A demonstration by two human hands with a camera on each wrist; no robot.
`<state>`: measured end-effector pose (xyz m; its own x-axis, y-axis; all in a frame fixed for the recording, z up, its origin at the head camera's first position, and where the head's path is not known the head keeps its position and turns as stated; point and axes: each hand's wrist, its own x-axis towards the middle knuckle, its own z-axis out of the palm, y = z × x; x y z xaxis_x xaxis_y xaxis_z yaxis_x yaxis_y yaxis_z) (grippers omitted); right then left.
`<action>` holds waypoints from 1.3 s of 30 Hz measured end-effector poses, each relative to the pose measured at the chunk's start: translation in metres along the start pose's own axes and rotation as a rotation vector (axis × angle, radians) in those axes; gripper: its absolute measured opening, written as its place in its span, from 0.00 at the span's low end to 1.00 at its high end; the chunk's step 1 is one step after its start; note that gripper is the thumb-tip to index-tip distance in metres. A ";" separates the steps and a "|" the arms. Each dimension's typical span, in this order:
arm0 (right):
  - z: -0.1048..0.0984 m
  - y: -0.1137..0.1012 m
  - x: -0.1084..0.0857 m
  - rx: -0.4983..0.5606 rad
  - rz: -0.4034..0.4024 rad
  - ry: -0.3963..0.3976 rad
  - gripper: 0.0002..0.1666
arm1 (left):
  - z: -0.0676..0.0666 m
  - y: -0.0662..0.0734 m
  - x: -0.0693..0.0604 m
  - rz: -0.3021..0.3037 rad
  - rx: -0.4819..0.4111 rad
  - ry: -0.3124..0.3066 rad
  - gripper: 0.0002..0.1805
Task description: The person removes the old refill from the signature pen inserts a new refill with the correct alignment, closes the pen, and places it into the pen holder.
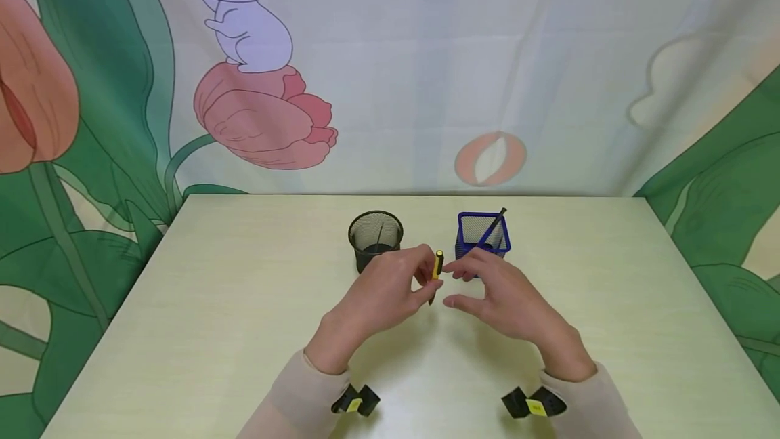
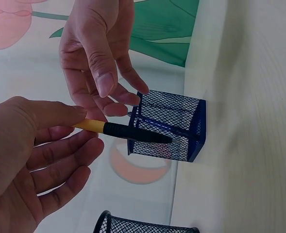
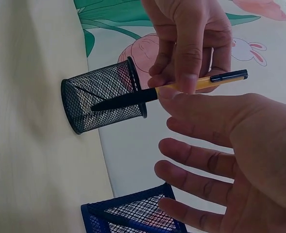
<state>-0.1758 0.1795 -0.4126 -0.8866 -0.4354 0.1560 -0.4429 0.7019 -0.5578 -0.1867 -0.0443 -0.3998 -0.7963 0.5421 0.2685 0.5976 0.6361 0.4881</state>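
Observation:
My left hand [image 1: 386,290] pinches a yellow pen [image 1: 438,265] between thumb and fingers above the table. The pen's black grip and tip [image 2: 138,133] point down. Just to the right, my right hand [image 1: 512,297] hovers with its fingers spread and nothing in it; a small gap parts it from the pen. Behind the left hand stands a round black mesh pen holder [image 1: 361,257], a thin dark stick inside. A square blue mesh pen holder [image 1: 461,246] is behind the right hand, with a dark pen [image 1: 492,227] leaning in it. The hands partly hide both holders.
The pale table [image 1: 244,276] reaches back to a printed curtain [image 1: 396,87] with tulips and a white rabbit. Both holders stand near the table's back edge. Each sleeve cuff carries a small black device [image 1: 533,403].

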 end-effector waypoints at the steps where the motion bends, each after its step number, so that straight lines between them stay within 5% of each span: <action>1: 0.000 0.000 0.000 -0.003 0.000 -0.007 0.24 | 0.000 0.000 0.000 -0.001 -0.006 0.002 0.08; 39: 0.003 0.000 0.002 -0.019 -0.028 -0.044 0.07 | -0.003 -0.001 -0.001 0.053 -0.128 0.073 0.09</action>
<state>-0.1768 0.1768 -0.4143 -0.8675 -0.4787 0.1352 -0.4699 0.6998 -0.5380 -0.1867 -0.0474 -0.3981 -0.7713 0.5286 0.3545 0.6260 0.5296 0.5724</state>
